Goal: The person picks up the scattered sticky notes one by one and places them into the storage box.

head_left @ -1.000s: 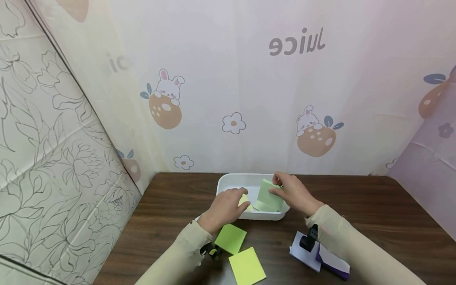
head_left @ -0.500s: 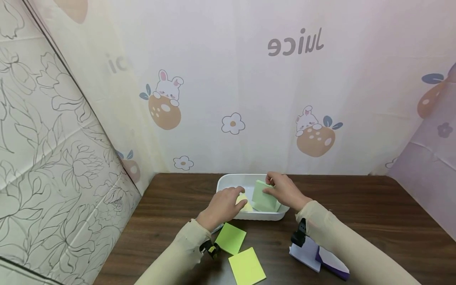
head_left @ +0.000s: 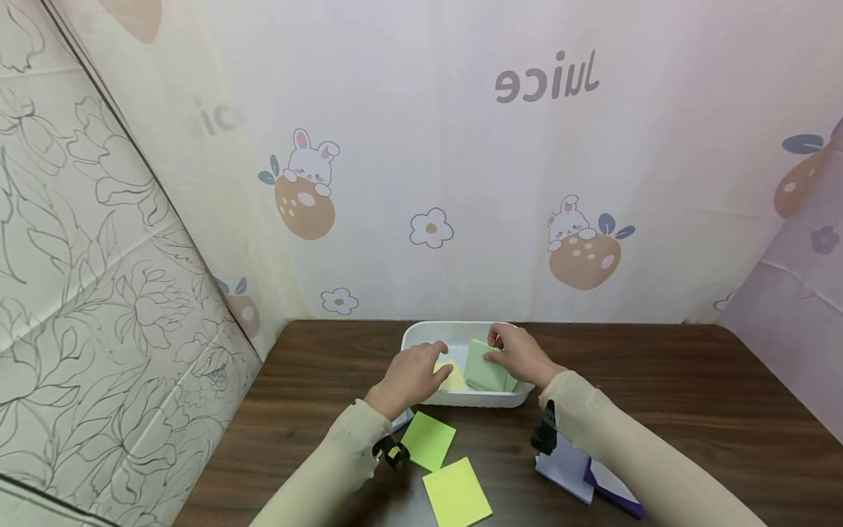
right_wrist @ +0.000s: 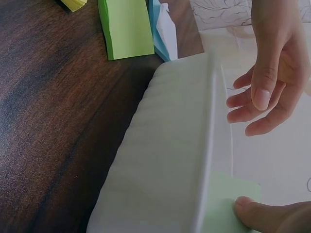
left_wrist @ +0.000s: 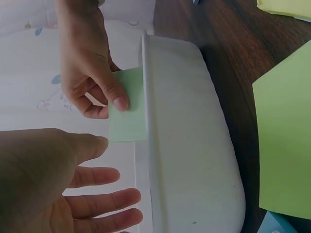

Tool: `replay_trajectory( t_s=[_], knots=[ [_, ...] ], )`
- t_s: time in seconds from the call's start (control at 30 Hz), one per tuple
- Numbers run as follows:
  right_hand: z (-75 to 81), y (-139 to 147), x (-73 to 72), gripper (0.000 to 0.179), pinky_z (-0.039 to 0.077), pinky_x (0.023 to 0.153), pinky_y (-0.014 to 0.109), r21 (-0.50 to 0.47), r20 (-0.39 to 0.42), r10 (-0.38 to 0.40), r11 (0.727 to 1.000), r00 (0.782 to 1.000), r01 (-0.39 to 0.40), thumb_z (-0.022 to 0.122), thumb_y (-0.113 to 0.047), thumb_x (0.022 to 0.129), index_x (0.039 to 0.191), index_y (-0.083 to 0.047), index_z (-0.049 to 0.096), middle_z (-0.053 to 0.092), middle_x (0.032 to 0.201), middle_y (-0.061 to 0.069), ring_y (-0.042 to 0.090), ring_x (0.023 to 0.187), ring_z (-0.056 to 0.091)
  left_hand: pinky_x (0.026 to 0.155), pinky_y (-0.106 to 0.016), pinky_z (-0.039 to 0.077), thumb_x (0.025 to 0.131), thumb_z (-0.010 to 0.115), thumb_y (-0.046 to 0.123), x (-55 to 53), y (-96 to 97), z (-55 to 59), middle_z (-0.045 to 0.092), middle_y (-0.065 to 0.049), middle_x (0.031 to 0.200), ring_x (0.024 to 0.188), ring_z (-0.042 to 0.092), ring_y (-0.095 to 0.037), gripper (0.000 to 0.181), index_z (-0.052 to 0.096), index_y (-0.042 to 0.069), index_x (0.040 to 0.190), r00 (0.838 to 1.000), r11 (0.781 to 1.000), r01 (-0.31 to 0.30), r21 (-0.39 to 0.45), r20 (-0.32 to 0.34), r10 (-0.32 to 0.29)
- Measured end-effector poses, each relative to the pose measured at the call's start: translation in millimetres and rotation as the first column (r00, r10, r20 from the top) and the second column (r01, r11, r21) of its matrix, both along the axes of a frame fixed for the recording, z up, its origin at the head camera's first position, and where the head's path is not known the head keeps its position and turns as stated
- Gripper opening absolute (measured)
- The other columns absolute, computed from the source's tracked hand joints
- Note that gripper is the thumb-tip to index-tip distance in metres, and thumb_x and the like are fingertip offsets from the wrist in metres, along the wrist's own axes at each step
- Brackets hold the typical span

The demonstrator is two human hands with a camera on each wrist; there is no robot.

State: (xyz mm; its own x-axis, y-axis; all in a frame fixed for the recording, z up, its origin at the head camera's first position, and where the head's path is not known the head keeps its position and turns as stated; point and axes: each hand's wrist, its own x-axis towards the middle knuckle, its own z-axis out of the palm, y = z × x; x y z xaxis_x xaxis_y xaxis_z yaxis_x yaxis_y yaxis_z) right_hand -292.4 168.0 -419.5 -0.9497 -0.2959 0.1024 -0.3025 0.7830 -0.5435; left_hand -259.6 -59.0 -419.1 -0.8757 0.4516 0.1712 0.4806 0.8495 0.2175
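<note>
Sorting of square paper note pads, seen midway: the work appears partly done, with paper in the tray and further pads outside it. The white plastic rectangular tray (head_left: 474, 400), at lower centre of the frame on the dark brown wooden table (head_left: 665, 380), contains a pale yellow piece of paper (head_left: 453, 378) at its left and, at its right, a pale green square note pad (head_left: 484, 367). The right hand (head_left: 525, 359) pinches this pad between thumb and fingers, tilted inside the tray; whether its lower edge touches the floor is unclear. The left hand (head_left: 410, 375), fingers parted and loosely bent, holds nothing. Outside the tray, apparently left to deal with, are a bright green pad (head_left: 428, 440) and a bright yellow pad (head_left: 457, 492) at bottom centre, a light blue pad (head_left: 403, 419) partly hidden by the left arm, and lilac (head_left: 565, 470) and purple-edged white (head_left: 612, 483) pads at lower right.
</note>
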Motion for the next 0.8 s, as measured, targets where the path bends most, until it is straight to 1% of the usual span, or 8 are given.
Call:
replay_trajectory(
  t_s=[0.13,0.43,0.6,0.8],
  knots=[
    [-3.2,-2.2,-0.7,0.023,0.040,0.066,0.032,0.017,-0.016,0.009,1.000,1.000,-0.009,0.076,-0.009,0.089,0.084,-0.006,0.054,0.060,0.085,0.006,0.017,0.071,0.049,0.081,-0.036,0.057,0.101,0.063,0.034,-1.8,-0.2,-1.9,0.075,-0.007,0.111,0.097,0.071,-0.020,0.035,0.065,0.011,0.126,1.000,1.000,-0.010,0.003,0.016,0.010],
    [-6.4,-4.0,-2.4,0.021,0.040,0.066,0.031,0.041,0.011,0.040,0.998,0.999,-0.041,0.073,-0.006,0.091,0.086,-0.006,0.053,0.059,0.083,0.006,0.016,0.070,0.048,0.082,-0.035,0.057,0.101,0.063,0.035,-3.9,-0.4,-4.9,0.075,-0.007,0.111,0.097,0.071,-0.020,0.035,0.065,0.010,0.126,1.000,1.000,-0.017,-0.007,0.023,0.017],
    [-6.7,-4.6,-3.6,0.019,0.040,0.068,0.032,0.064,0.013,0.031,0.997,0.999,-0.032,0.073,-0.006,0.091,0.087,-0.006,0.054,0.061,0.086,0.007,0.018,0.074,0.049,0.083,-0.036,0.057,0.101,0.062,0.035,-4.5,-0.6,-5.7,0.075,-0.006,0.112,0.099,0.071,-0.020,0.036,0.065,0.010,0.126,0.999,1.000,-0.020,-0.012,0.029,0.020],
    [-6.4,-4.3,-6.1,0.015,0.046,0.074,0.037,0.101,0.039,0.002,0.995,0.999,-0.006,0.073,-0.005,0.091,0.093,-0.005,0.058,0.067,0.097,0.011,0.021,0.083,0.057,0.083,-0.036,0.057,0.101,0.063,0.035,-4.9,-0.6,-6.6,0.074,-0.006,0.113,0.100,0.071,-0.020,0.036,0.065,0.011,0.126,0.999,1.000,-0.018,-0.009,0.031,0.018]
  ],
)
